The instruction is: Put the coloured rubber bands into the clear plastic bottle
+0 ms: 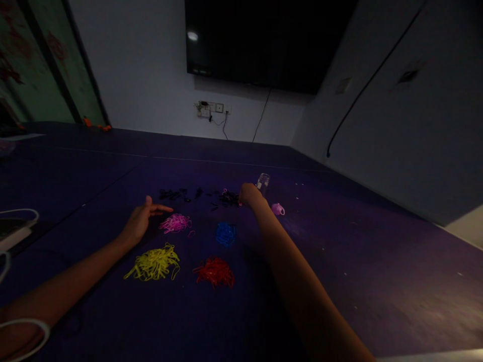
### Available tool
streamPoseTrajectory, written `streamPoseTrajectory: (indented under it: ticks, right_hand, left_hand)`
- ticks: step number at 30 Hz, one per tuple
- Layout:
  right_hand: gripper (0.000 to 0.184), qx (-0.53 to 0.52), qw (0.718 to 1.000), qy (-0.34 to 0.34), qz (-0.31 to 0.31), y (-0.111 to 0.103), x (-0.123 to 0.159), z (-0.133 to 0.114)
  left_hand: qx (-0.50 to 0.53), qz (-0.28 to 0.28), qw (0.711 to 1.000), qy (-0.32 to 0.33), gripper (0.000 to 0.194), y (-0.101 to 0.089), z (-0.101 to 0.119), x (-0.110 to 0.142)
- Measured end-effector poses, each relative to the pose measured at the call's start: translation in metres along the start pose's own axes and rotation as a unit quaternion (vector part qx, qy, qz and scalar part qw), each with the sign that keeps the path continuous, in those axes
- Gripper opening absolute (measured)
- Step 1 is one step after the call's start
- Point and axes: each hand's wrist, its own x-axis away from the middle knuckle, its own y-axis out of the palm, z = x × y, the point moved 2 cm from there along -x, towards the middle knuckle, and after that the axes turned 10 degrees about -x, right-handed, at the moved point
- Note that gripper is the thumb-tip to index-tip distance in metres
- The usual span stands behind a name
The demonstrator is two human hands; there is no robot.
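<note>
4 colours look gathered on the purple surface (324, 236): pink bands (175, 223), yellow bands (155, 263), blue bands (225, 234) and red bands (216, 272), thin, bendy loops in loose tangles. Black bands (228, 198) are left strewn beyond, a pink loop (225, 190) among them. The left hand (139, 222) has a wide grip beside the pink; the right hand (249, 193) curls at the black, contents hidden.
</note>
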Motion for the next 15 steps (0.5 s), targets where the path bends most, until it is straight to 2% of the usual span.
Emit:
streamPoseTrajectory:
  ticks: [6, 15]
  right_hand:
    - [0.041, 0.002, 1.000, 0.014, -0.018, -0.001, 0.002, -0.002]
    - [0.027, -0.020, 0.998, -0.014, -0.058, -0.003, 0.015, -0.006]
  left_hand:
    - [0.011, 0.001, 1.000, 0.002, 0.082, 0.001, 0.000, -0.001]
    - [0.001, -0.009, 1.000, -0.007, 0.082, 0.000, -0.002, 0.000]
